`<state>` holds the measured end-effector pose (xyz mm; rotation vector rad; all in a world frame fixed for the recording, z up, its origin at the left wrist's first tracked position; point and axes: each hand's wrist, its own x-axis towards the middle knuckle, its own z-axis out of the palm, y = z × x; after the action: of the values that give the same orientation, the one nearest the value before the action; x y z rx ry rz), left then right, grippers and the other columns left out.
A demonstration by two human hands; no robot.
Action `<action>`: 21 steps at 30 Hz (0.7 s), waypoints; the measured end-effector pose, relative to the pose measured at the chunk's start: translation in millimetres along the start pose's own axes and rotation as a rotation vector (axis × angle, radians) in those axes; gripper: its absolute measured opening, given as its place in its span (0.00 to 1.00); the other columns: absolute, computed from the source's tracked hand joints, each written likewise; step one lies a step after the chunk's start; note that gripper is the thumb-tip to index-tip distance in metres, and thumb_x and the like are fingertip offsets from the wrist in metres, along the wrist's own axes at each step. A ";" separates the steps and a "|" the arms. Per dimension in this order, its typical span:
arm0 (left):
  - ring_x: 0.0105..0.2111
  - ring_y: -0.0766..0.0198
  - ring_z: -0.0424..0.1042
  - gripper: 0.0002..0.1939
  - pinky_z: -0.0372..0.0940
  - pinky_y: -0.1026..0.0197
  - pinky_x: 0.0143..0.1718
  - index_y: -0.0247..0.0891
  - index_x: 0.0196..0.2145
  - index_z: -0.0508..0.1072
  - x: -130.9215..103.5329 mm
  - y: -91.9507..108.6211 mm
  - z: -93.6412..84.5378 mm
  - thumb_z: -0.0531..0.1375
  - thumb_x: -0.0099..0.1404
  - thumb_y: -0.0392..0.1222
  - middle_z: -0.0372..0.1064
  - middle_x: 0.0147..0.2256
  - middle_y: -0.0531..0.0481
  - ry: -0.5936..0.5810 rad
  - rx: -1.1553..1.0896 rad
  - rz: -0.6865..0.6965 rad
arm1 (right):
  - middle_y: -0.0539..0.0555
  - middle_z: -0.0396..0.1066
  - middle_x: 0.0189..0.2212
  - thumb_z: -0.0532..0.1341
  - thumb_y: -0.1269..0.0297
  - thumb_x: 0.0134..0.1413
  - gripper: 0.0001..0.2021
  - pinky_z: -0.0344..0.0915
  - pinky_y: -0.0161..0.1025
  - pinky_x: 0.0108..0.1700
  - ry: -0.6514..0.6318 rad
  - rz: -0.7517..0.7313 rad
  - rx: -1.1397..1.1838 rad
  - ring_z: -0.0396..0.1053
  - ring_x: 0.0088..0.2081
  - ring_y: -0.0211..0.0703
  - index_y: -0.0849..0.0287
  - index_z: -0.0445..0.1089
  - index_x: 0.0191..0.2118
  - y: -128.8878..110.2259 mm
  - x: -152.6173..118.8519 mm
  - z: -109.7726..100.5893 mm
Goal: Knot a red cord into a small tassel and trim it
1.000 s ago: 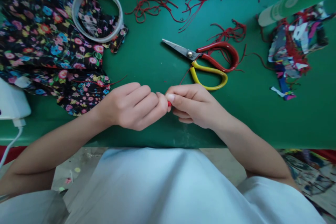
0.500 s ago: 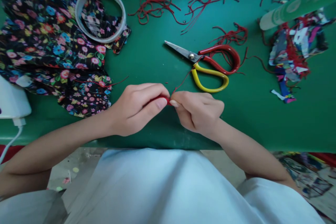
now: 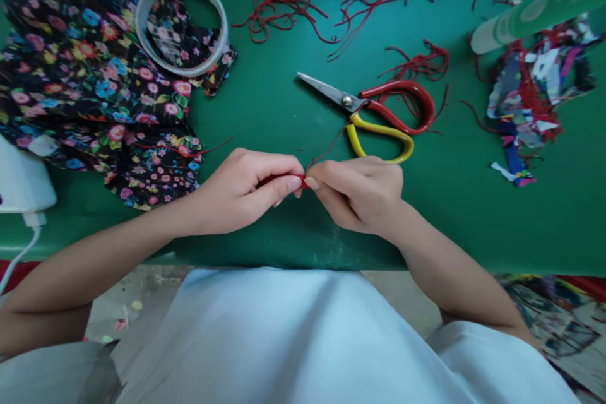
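Note:
My left hand and my right hand meet over the front of the green table. Between their fingertips is a small red piece, mostly covered, which the thumb and fingers of each hand pinch. A thin red cord runs up from the fingertips towards the scissors. Just beyond my right hand lie the scissors, blades pointing left, with one red and one yellow handle. Whether the piece is cord or cloth is too small to tell.
Black flowered cloth lies at left under a tape roll. Tangled red cords spread at the back. A green bottle and colourful scraps are at right. A white device stands at the left edge.
My right hand has tilted and shifted slightly up, now nearer the yellow handle. My left hand's fingers have shifted a little, with more fingertips showing below the thumb. Both still pinch the red piece.

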<state>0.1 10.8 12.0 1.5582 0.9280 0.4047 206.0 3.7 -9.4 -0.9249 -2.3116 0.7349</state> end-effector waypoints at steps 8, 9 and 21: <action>0.20 0.75 0.65 0.08 0.56 0.73 0.22 0.36 0.30 0.73 -2.6 0.7 3.1 0.57 0.67 0.31 0.71 0.21 0.58 0.124 0.161 0.246 | 0.44 0.62 0.17 0.54 0.65 0.67 0.14 0.49 0.29 0.20 -0.010 0.169 0.325 0.51 0.17 0.27 0.59 0.67 0.28 -7.7 7.1 -5.7; 0.20 0.75 0.66 0.08 0.56 0.73 0.22 0.36 0.30 0.73 -3.1 0.3 3.7 0.57 0.67 0.31 0.71 0.22 0.58 0.141 0.187 0.273 | 0.44 0.62 0.17 0.54 0.64 0.68 0.15 0.49 0.30 0.20 -0.005 0.185 0.351 0.51 0.17 0.27 0.59 0.67 0.28 -8.5 7.6 -5.8; 0.25 0.70 0.71 0.09 0.62 0.69 0.27 0.39 0.35 0.72 -5.9 -13.5 7.8 0.53 0.71 0.35 0.72 0.25 0.54 0.271 0.567 0.504 | 0.45 0.67 0.21 0.56 0.67 0.66 0.13 0.53 0.27 0.24 0.002 0.183 0.332 0.55 0.19 0.26 0.61 0.69 0.29 -7.3 6.4 -5.5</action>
<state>-2.4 0.8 -1.0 2.3130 0.8906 0.7689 202.3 5.5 1.0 -0.9857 -2.0350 1.1521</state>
